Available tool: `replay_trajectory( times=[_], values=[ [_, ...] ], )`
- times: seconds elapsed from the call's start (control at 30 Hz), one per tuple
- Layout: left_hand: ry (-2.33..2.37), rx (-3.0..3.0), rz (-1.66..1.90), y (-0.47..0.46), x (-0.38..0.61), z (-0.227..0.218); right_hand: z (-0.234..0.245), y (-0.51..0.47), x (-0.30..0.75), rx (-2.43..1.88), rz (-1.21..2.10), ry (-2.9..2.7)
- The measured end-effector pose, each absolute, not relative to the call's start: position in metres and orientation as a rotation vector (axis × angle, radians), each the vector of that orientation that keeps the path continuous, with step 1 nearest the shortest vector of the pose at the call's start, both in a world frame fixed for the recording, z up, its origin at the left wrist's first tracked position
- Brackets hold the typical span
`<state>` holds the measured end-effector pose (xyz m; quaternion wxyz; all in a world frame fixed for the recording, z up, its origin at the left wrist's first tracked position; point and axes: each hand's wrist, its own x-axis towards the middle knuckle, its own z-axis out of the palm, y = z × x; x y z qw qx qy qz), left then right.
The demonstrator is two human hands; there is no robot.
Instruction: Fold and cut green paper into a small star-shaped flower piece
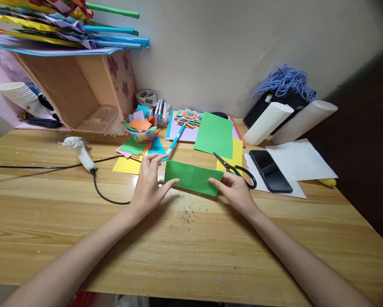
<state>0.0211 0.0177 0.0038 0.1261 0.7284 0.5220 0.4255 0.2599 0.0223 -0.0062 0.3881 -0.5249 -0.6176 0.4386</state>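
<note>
- a green paper strip (pixel 191 177) is held just above the wooden table (pixel 185 260), its length running from one hand to the other.
- the right hand (pixel 237 192) pinches the strip's right end, thumb on the near face and fingers behind.
- the left hand (pixel 150 181) is at the other end, its thumb on the near face and its index finger spread away from the thumb, near the upper corner; whether its other fingers press from behind, i cannot tell.
- black-handled scissors (pixel 249 177) lie just beyond the right hand, partly on a yellow sheet (pixel 238 149).
- a phone (pixel 270 170) rests on white paper (pixel 301 160) farther right.
- a larger green sheet (pixel 212 134) lies behind the strip, next to a layered paper flower (pixel 188 118).
- a white glue gun (pixel 82 155) stands left of the left hand, near a bowl of paper scraps (pixel 143 135).
</note>
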Motion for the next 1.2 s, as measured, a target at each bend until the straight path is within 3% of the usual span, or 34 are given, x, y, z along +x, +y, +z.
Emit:
replay_trajectory(
  times=[0.07, 0.27, 0.57, 0.9, 1.2],
  values=[
    [1.522, 1.874, 1.201, 0.021, 0.02, 0.0, -0.007, 0.025, 0.26, -1.297, 1.205, -1.471],
    [1.217, 1.273, 0.627, 0.022, 0.023, -0.003, -0.01, 0.025, 0.258, -1.307, 1.224, -1.476],
    [1.212, 0.976, 0.785, 0.02, 0.032, -0.007, -0.008, 0.015, 0.255, -1.319, 0.69, -1.871],
    [1.223, 1.014, 0.905, 0.013, 0.039, -0.009, -0.009, 0.015, 0.254, -1.258, 0.678, -1.409],
    [1.112, 1.109, 0.724, 0.01, 0.039, -0.011, -0.012, 0.021, 0.265, -1.271, 0.38, -1.649]
  ],
)
